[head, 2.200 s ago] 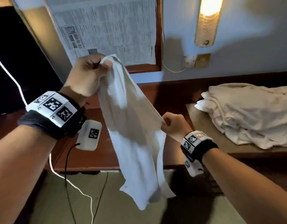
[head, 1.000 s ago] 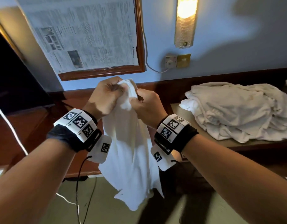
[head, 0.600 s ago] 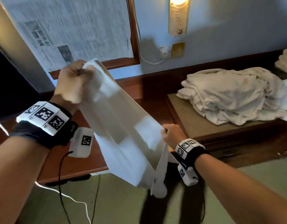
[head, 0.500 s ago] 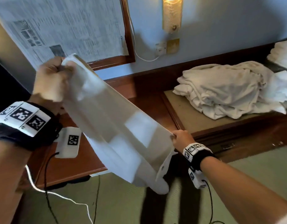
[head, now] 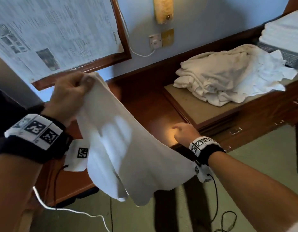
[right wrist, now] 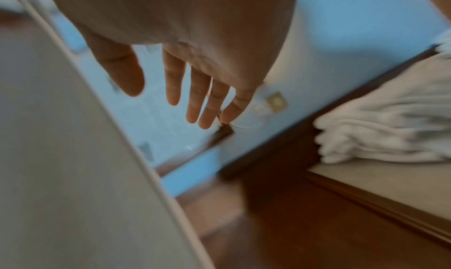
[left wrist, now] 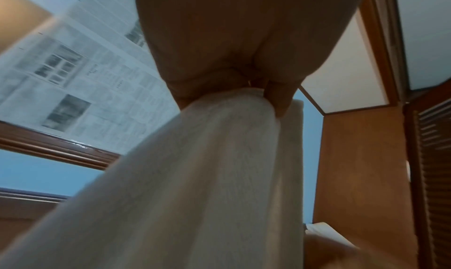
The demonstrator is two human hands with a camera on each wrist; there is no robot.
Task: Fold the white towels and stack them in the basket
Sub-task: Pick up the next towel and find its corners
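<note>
Left hand: the left hand is raised before the framed newspaper, its grip closed on the bunched top end of a white towel; the left wrist view shows the fingers curled into the cloth.
Right hand: the right hand is held low over the wooden surface, grip open, fingers straight and spread, holding nothing; it is just beside the towel's lower edge, and whether it touches the cloth cannot be told.
Towel in hand: it hangs in the air on a slant from the left hand down toward the right wrist, folded lengthwise, with its free end drooping above the green floor.
Unfolded towels: a rumpled heap of white towels lies on a pale inset panel of the surface, to the right and well apart from both hands.
Basket: a grey woven basket stands at far right behind the heap, with folded white towels stacked in it above the rim.
Writing: the framed newspaper on the wall carries columns of print and photographs, too blurred to read; the wristbands bear black-and-white square code markers, no words legible.
Wall: a lamp hangs above a socket plate and a brass plate, with a white cable running from the socket.
</note>
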